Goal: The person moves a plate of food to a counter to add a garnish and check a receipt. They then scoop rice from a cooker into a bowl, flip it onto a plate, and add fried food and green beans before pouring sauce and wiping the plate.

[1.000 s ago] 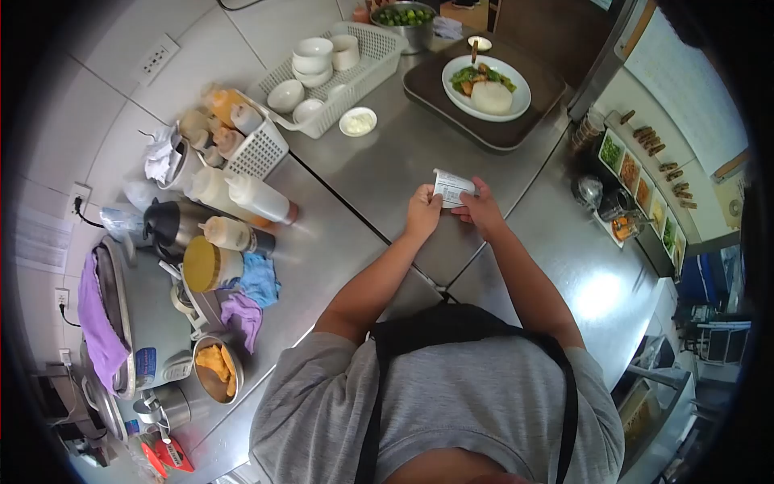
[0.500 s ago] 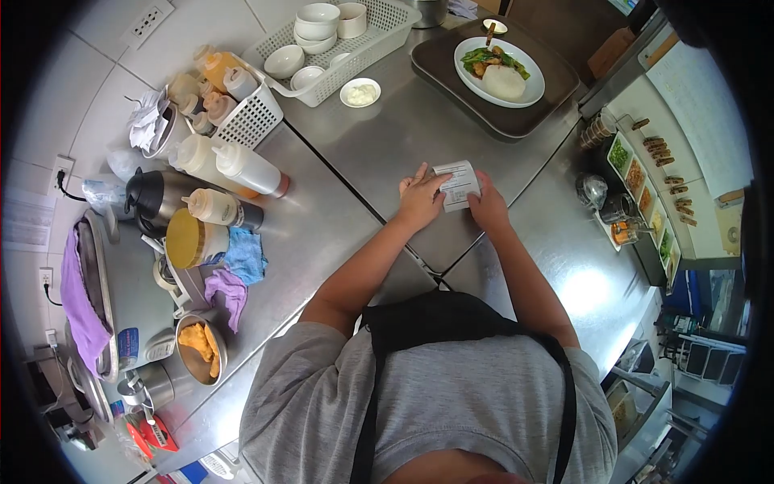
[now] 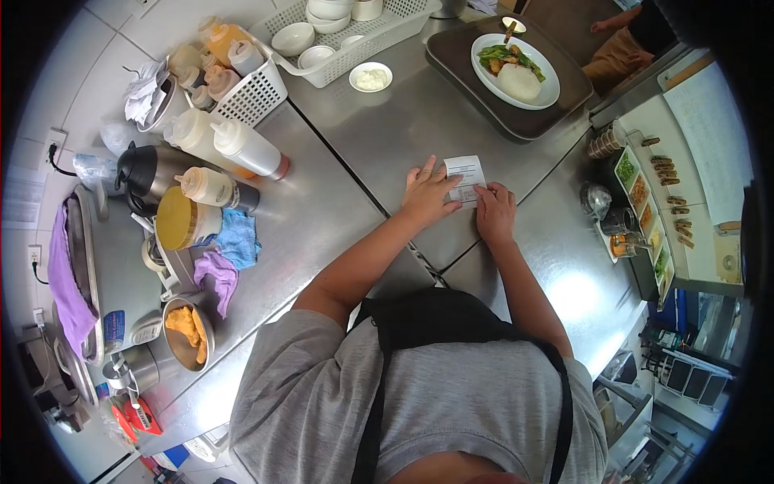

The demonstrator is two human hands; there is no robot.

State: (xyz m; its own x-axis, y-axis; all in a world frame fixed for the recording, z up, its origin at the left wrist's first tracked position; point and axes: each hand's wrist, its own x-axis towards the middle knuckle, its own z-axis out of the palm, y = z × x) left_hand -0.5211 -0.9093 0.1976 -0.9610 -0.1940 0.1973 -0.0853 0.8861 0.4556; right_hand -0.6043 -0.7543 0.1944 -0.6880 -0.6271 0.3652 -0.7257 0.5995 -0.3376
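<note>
A small printed paper slip (image 3: 465, 173) lies between my hands over the steel counter. My left hand (image 3: 429, 196) is spread on its left side, with a fingertip lying on the print and the thumb along the lower edge. At the lower right corner, my right hand (image 3: 496, 211) has its fingers bent and pinches the paper. Its lower part is partly covered by my fingers. Beyond the slip, a brown tray (image 3: 455, 68) bears a white plate (image 3: 484, 79) with a rice mound (image 3: 518, 82) and greens with browned pieces.
A small bowl of white sauce (image 3: 371, 78) stands near a white basket of bowls (image 3: 343, 66). Squeeze bottles (image 3: 242, 147), a thermos (image 3: 153, 173) and cloths (image 3: 236, 238) line the left. Garnish trays (image 3: 642, 202) stand right. Another person (image 3: 617, 60) is at the far right.
The slip has shifted slightly and lies more open to view. My left hand has spread flatter on it, and my right hand has curled at its corner. Another person has come into view.
</note>
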